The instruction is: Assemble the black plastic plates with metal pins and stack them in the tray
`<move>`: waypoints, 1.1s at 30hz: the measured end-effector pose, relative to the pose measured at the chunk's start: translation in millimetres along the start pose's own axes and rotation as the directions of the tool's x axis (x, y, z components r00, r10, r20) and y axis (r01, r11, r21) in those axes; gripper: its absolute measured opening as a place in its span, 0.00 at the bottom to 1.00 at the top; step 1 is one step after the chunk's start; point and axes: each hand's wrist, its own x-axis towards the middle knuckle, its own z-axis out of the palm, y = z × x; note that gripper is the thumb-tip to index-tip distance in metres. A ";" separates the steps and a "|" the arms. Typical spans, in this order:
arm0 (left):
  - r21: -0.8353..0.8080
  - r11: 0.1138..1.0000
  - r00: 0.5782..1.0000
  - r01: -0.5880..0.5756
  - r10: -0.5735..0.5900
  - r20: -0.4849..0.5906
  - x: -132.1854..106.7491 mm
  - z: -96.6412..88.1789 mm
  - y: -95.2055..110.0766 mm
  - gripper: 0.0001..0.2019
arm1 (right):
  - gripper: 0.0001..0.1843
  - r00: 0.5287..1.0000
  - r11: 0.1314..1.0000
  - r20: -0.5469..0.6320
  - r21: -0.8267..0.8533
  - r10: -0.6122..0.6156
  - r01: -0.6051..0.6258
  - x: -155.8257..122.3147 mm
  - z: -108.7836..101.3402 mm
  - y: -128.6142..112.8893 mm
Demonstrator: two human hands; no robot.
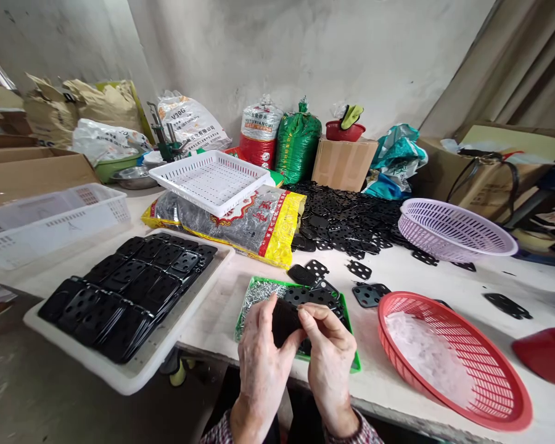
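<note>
Plate [283, 323], black, pinched by left hand [262, 357] and right hand [331, 353], could drop among silver fasteners [259, 292] if either grip slips.

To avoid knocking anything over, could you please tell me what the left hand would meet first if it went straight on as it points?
The left hand would probably meet the small silver fasteners in the green tray first; height is unclear, so it might pass over them to the yellow-edged bag.
</note>
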 end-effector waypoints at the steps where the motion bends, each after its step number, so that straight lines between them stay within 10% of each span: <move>1: 0.002 1.000 1.000 -0.008 0.008 -0.006 0.0 0.9 -0.2 0.32 | 0.03 1.000 1.000 -0.004 0.004 0.008 -0.008 0.4 0.4 0.9; 11: -0.204 0.974 0.995 0.096 -0.092 0.031 2.9 -1.2 -6.8 0.26 | 0.03 0.986 0.987 0.155 -0.132 -0.069 0.090 -0.7 -4.2 -5.4; 20: -0.459 0.791 0.899 0.404 -0.251 0.358 15.9 -21.0 -4.9 0.29 | 0.05 0.882 0.979 0.452 -0.200 0.136 -0.048 23.8 -16.0 -33.9; 23: -0.592 0.621 0.839 0.513 -0.217 0.499 18.3 -31.0 -10.4 0.28 | 0.08 0.781 0.985 0.622 -0.161 0.050 0.065 32.0 -8.4 -42.5; 29: -0.792 0.001 0.788 0.610 -0.102 0.607 11.5 -50.7 -36.2 0.23 | 0.09 0.425 0.890 0.905 -0.200 0.008 0.409 50.7 32.3 -60.5; 33: -0.809 -0.104 0.798 0.579 -0.134 0.588 7.4 -66.9 -56.7 0.22 | 0.10 0.211 0.862 0.975 -0.165 0.070 0.479 54.1 75.5 -69.2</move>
